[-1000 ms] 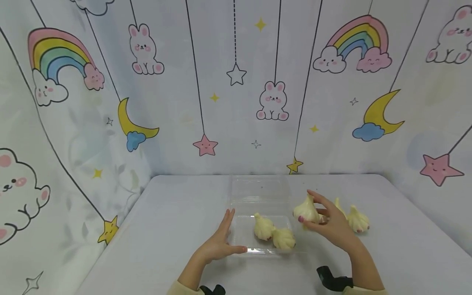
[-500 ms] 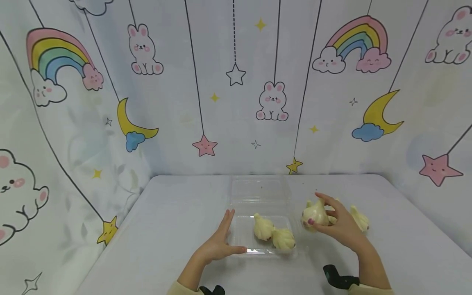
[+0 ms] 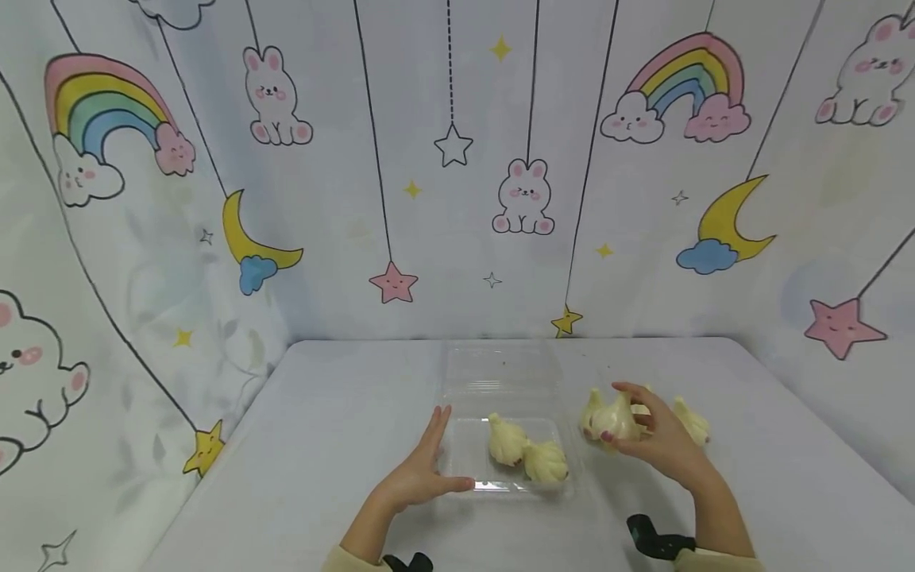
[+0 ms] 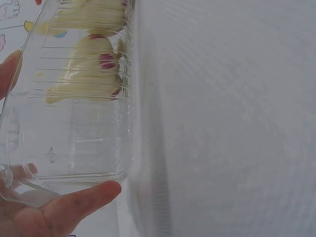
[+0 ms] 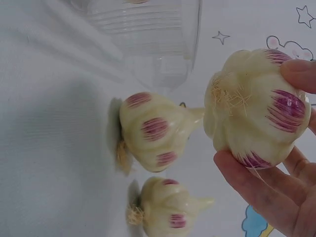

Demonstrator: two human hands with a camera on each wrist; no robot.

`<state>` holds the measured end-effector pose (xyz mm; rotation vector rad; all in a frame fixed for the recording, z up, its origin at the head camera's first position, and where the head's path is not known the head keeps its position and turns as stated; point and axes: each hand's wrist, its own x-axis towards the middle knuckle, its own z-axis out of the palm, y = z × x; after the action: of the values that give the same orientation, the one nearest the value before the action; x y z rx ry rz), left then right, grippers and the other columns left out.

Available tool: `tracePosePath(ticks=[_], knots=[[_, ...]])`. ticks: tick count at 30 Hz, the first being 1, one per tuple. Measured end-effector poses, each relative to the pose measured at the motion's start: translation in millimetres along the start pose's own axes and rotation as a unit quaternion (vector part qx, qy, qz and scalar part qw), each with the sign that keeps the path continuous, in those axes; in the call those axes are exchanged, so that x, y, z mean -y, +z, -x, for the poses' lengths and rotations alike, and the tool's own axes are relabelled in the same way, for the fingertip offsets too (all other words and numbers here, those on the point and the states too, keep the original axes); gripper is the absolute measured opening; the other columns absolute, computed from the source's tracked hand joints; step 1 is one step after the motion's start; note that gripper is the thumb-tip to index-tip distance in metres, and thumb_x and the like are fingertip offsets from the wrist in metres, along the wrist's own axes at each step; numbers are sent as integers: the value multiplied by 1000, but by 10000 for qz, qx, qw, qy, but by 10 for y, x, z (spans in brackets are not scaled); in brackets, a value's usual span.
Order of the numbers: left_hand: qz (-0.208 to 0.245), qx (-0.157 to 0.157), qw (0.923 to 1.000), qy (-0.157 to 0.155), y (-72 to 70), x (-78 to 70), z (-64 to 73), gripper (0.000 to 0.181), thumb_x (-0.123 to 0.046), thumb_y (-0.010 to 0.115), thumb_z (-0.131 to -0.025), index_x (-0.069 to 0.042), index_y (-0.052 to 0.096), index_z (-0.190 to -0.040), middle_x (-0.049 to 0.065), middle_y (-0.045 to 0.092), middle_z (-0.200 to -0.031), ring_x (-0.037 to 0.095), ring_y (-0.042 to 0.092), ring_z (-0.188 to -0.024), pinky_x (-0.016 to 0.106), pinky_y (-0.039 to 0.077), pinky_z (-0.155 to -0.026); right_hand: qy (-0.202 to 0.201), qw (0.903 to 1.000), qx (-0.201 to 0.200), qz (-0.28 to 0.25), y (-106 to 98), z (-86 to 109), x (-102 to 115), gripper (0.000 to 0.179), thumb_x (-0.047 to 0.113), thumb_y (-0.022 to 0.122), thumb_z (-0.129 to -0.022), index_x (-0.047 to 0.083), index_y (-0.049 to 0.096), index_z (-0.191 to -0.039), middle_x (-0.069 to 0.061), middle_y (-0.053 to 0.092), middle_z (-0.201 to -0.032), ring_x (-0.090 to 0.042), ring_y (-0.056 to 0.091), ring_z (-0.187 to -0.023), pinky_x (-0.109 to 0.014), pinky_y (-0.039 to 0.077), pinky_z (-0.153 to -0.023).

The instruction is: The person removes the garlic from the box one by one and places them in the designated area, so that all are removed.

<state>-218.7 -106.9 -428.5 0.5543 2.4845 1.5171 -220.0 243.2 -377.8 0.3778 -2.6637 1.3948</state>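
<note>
My left hand (image 3: 418,473) rests at the left side of a clear plastic clamshell container (image 3: 461,457), with its fingers straight. Its thumb (image 4: 94,197) lies along the container's front corner. Two pale garlic bulbs (image 3: 507,441) sit inside the container, touching each other. Right of it, my right hand (image 3: 665,437) holds a garlic bulb (image 5: 259,111) with purple streaks and fine roots between thumb and fingers. Beside the held bulb stands another garlic bulb (image 5: 153,131), close to the container. A further bulb (image 5: 170,207) is behind my hand, and one more bulb (image 3: 691,421) stands to its right, partly hidden.
The container's clear lid (image 3: 500,369) lies folded back on the white table (image 3: 343,397). A patterned curtain (image 3: 443,238) hangs behind the table and along its sides. Dark camera mounts (image 3: 658,540) show at both wrists.
My right hand has moved right and slightly down with its bulb, away from the container. Another bulb now shows to the left of the held one. My left hand stays by the container.
</note>
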Motion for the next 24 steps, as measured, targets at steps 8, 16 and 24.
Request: tracePosePath(ticks=[8, 16, 24], knots=[[-37, 7, 10000, 8, -9, 0, 8, 110, -23, 78, -72, -14, -1, -148, 21, -10, -150, 52, 16, -129, 64, 22, -97, 183, 9993, 224, 254, 30, -4, -49, 74, 12, 77, -71, 4, 37, -133, -32, 35, -129, -59, 40, -109, -47, 51, -74], [-8, 11, 10000, -24, -7, 3, 6, 111, -23, 78, -71, -14, -1, -148, 20, -10, -150, 49, 6, -132, 65, 18, -99, 23, 9967, 270, 762, 92, -14, -143, 69, 14, 81, -67, 1, 44, -124, -36, 37, -128, -58, 42, -108, -59, 43, -81], [-39, -8, 10000, -40, -1, -7, 7, 111, -23, 79, -71, -16, -1, -148, 19, -11, -150, 49, 8, -132, 65, 19, -98, 170, 9940, 456, 983, 143, -40, -222, 71, 10, 81, -66, -3, 43, -124, -37, 35, -128, -56, 40, -111, -59, 39, -86]])
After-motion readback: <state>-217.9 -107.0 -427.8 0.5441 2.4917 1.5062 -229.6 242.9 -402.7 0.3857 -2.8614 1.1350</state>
